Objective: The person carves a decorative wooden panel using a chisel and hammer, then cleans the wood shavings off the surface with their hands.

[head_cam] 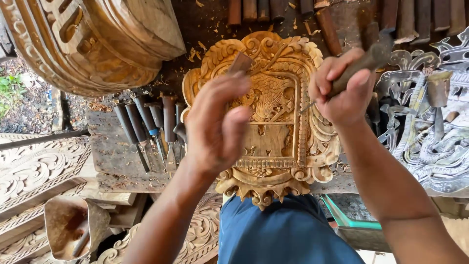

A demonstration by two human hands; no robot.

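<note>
A pale carved wooden panel (273, 146) with scrollwork and a bird-like figure lies on the dark workbench (117, 161) in front of me. My left hand (215, 127) hovers over the panel's left half, closed around a tool whose brown wooden end (242, 62) sticks out above the fingers. My right hand (342, 90) is over the panel's upper right edge, gripping a dark wooden-handled tool (366, 61). A thin metal tip (307, 106) points from that hand toward the carving. The left hand hides part of the panel.
Several chisels (151, 127) lie in a row left of the panel, and more handles (273, 9) line the bench's far edge. A large carved round piece (97, 44) sits at upper left, a grey carved panel (430, 137) at right, and carved boards (39, 171) at lower left.
</note>
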